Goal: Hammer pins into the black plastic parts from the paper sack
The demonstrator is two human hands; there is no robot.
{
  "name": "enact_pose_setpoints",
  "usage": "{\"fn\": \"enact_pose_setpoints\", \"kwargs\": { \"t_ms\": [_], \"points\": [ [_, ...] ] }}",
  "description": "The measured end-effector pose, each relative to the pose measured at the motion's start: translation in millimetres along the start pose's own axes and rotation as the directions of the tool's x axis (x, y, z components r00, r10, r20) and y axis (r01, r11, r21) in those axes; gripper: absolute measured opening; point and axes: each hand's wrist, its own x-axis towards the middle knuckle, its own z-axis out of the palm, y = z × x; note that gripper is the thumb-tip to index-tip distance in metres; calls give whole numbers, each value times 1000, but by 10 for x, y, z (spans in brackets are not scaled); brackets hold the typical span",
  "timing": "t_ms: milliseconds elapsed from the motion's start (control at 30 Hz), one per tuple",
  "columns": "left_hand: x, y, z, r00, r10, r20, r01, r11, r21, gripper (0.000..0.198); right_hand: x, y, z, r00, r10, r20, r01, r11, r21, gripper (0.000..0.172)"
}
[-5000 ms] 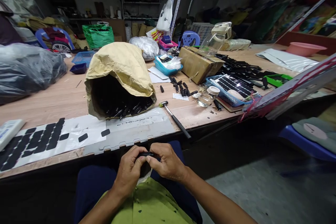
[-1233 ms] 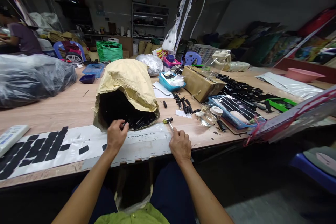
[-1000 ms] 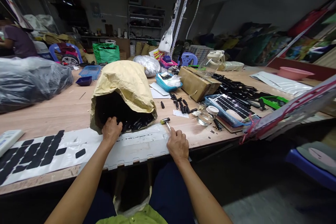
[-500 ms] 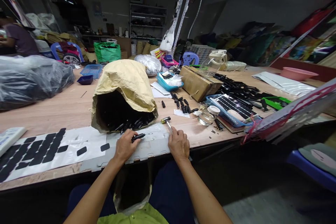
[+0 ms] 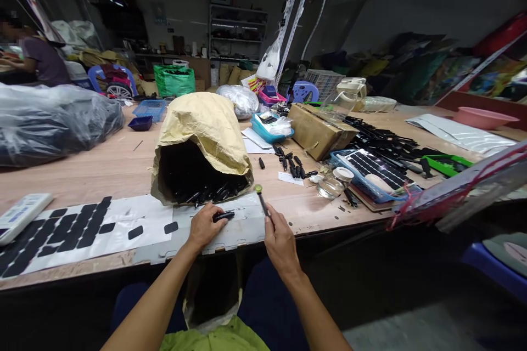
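My left hand point(image 5: 205, 226) is closed on a short black tapered piece point(image 5: 224, 216), which lies low over a grey sheet point(image 5: 242, 230) at the table's front edge. In my right hand point(image 5: 282, 241), fingers wrapped round the handle, is a small hammer point(image 5: 263, 205) with a yellowish-green face turned towards the far side. A large yellow-brown paper sack point(image 5: 201, 115) lies just beyond my left hand, its mouth facing me. Many similar black pieces point(image 5: 209, 193) fill the opening.
More black pieces point(image 5: 294, 166) lie by a cardboard box point(image 5: 319, 129). A clear jar point(image 5: 329, 184) and a blue basket point(image 5: 370, 178) stand right. Left are a white sheet with dark stickers point(image 5: 140, 211) and a bulky plastic bag point(image 5: 61, 123). A person point(image 5: 41, 60) sits far left.
The hammer has turned in my right hand, from its head lying sideways to its face showing end-on. My left hand still holds the black piece. The whole view has shifted slightly.
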Motion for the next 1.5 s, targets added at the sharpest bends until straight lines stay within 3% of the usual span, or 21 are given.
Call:
{"fn": "enact_pose_setpoints", "kwargs": {
  "t_ms": [133, 233, 533, 733, 900, 1033, 1100, 1167, 1300, 1500],
  "points": [
    [-6, -23, 21, 1000, 10, -11, -11, 1000, -22, 18, -270, -198, 1, 973, -99, 208, 64, 983, 171, 43],
    [-8, -41, 38, 1000, 15, -17, -16, 1000, -27, 20, -355, -256, 21, 957, -106, 269, 55, 980, 190, 43],
    [1, -60, 61, 1000, 4, -7, -5, 999, -36, 19, -369, -268, 86, 948, -117, 295, 85, 989, 118, 43],
    [-5, -48, 47, 1000, 15, -6, -15, 998, -61, 16, -380, -354, 62, 952, -138, 273, 93, 981, 170, 43],
    [-14, -19, 31, 1000, -5, -9, 4, 997, -77, 12, -436, -362, 132, 933, -146, 330, 100, 983, 151, 43],
    [-2, -17, 30, 1000, -16, -3, 16, 997, -74, 16, -353, -281, 70, 954, -111, 278, 78, 989, 128, 40],
    [5, -17, 26, 1000, -23, 3, 23, 998, -62, 17, -233, -187, -2, 976, -56, 209, 49, 998, 41, 39],
    [7, -16, 21, 999, -31, 13, 31, 998, -48, 17, -76, -59, -68, 989, 43, 142, -21, 988, -152, 38],
    [9, -25, 29, 999, -32, 24, 33, 999, -24, 17, 246, 207, -112, 977, 195, 92, -112, 824, -555, 38],
    [44, -62, 16, 1000, 15, 12, -15, 1000, 6, 19, 480, 342, 75, 979, 201, 32, -124, 717, -686, 37]
  ]
}}
